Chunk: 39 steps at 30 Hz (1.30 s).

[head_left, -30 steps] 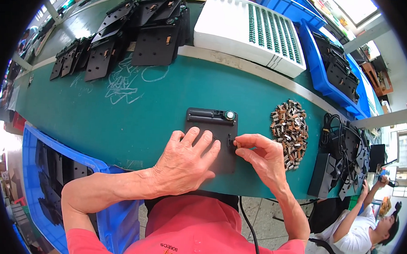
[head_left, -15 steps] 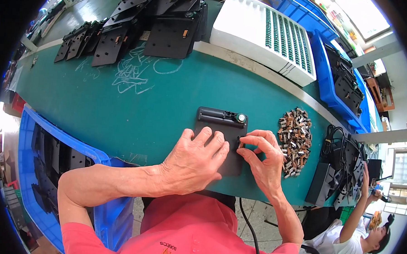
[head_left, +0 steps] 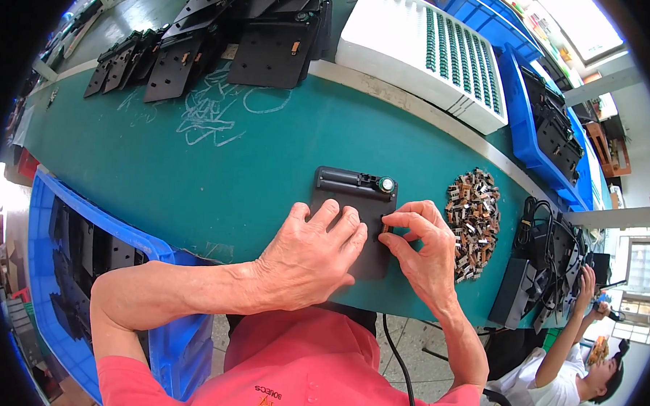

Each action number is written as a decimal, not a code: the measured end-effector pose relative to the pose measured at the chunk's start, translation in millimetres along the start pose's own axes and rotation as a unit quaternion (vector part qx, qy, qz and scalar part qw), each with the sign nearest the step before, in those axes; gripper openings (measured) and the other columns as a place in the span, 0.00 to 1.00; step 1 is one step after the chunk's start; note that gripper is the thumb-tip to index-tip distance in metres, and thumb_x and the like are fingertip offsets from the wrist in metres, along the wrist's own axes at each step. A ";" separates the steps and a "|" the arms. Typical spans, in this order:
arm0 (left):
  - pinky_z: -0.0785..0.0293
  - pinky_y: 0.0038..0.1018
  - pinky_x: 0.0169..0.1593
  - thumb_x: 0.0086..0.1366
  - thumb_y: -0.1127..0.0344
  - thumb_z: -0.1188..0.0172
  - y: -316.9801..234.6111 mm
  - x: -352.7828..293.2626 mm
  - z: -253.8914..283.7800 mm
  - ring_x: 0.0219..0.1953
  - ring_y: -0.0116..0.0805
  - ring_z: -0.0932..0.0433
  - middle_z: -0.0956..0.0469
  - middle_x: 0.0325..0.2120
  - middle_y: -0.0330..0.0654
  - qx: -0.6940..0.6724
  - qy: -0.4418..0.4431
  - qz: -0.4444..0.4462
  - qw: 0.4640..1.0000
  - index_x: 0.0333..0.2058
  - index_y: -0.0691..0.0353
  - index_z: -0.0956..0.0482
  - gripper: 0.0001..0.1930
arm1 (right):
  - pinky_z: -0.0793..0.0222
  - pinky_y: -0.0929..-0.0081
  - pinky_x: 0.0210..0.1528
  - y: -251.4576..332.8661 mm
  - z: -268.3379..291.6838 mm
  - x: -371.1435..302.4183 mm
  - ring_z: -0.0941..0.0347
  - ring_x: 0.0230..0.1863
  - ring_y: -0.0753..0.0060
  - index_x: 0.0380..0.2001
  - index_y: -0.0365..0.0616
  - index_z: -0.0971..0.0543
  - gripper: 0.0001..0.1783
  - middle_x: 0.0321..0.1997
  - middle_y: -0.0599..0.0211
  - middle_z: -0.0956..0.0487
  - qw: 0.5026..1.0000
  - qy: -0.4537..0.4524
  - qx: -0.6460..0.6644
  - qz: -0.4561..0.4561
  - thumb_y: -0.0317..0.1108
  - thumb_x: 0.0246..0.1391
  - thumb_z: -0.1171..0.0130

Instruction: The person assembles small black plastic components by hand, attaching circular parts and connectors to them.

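On the green table in front of me lies a black plastic panel (head_left: 354, 200) with a long slot and a round green-and-silver part (head_left: 386, 184) at its far end. My left hand (head_left: 309, 257) rests over the panel, fingers spread and a little bent, holding nothing. At the panel's right edge, my right hand (head_left: 426, 240) pinches a small brown part (head_left: 385, 228) between thumb and forefinger. It touches or nearly touches the panel; the fingers partly hide it. Just right of this hand is a pile of small brown-and-metal parts (head_left: 473, 224).
Several black panels (head_left: 266, 59) are stacked at the far left. Behind the work stands a white foam tray (head_left: 390, 50) with rows of green parts. Blue bins (head_left: 165, 250) (head_left: 520, 132) hold more panels. Black cables (head_left: 535, 212) lie right, near a co-worker in white (head_left: 549, 387).
The view has shifted very slightly. Both my hands stay in nearly the same place on the panel, the right still pinching the small brown part. The co-worker's raised hand has come down a little.
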<state>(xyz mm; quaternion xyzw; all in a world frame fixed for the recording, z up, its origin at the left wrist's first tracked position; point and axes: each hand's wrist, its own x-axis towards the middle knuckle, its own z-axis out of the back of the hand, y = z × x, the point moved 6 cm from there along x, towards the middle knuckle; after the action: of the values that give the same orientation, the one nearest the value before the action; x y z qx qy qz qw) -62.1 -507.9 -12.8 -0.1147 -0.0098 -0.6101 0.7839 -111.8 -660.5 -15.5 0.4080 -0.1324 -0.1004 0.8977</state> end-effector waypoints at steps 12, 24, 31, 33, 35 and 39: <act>0.32 0.41 0.45 0.50 0.49 0.29 1.7 0.3 1.5 0.52 0.50 0.31 0.29 0.51 0.54 -0.021 0.010 0.003 1.000 0.51 0.67 0.24 0.35 | 0.26 0.72 0.34 3.3 -1.7 0.5 0.23 0.36 0.67 0.36 0.41 0.18 0.13 0.38 0.64 0.23 1.000 0.014 -0.019 0.004 0.22 0.42 0.30; 0.32 0.40 0.47 0.49 0.50 0.28 2.0 -0.8 3.1 0.52 0.51 0.31 0.30 0.51 0.56 -0.032 0.009 -0.007 0.999 0.50 0.71 0.24 0.35 | 0.24 0.74 0.35 -3.6 2.4 -5.6 0.22 0.36 0.68 0.37 0.40 0.18 0.13 0.38 0.63 0.22 1.000 0.015 0.009 0.005 0.19 0.46 0.34; 0.30 0.41 0.54 0.48 0.57 0.27 6.6 -3.0 8.7 0.56 0.54 0.32 0.30 0.51 0.58 -0.075 0.050 0.000 0.996 0.50 0.75 0.26 0.35 | 0.23 0.76 0.32 -7.6 12.1 -24.4 0.21 0.33 0.70 0.41 0.38 0.19 0.14 0.38 0.61 0.22 0.997 -0.025 0.055 -0.047 0.18 0.48 0.35; 0.30 0.41 0.53 0.47 0.57 0.27 5.2 -2.3 9.2 0.55 0.54 0.31 0.29 0.51 0.58 -0.069 0.046 -0.010 0.997 0.48 0.75 0.26 0.33 | 0.23 0.76 0.31 -7.9 13.0 -30.7 0.21 0.31 0.70 0.40 0.38 0.20 0.13 0.35 0.61 0.21 0.998 -0.004 0.026 -0.059 0.19 0.49 0.35; 0.29 0.41 0.53 0.47 0.58 0.27 3.0 -1.6 9.5 0.55 0.54 0.31 0.29 0.49 0.57 -0.061 0.057 -0.022 0.996 0.46 0.75 0.24 0.31 | 0.25 0.75 0.29 -8.4 14.1 -36.6 0.21 0.29 0.69 0.39 0.37 0.20 0.11 0.32 0.61 0.21 0.997 -0.008 0.034 -0.074 0.20 0.50 0.35; 0.28 0.42 0.53 0.46 0.60 0.27 3.6 -2.3 10.5 0.53 0.54 0.30 0.29 0.46 0.56 -0.076 0.034 -0.026 0.996 0.43 0.74 0.24 0.29 | 0.26 0.75 0.27 -10.6 10.1 -42.7 0.21 0.26 0.68 0.39 0.36 0.20 0.10 0.30 0.60 0.22 0.996 -0.002 0.055 -0.071 0.22 0.52 0.35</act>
<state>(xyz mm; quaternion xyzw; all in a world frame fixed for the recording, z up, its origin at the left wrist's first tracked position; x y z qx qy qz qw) -57.9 -502.8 -3.5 -0.1529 0.0603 -0.6330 0.7565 -156.1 -662.2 -23.7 0.4650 -0.1103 -0.1576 0.8641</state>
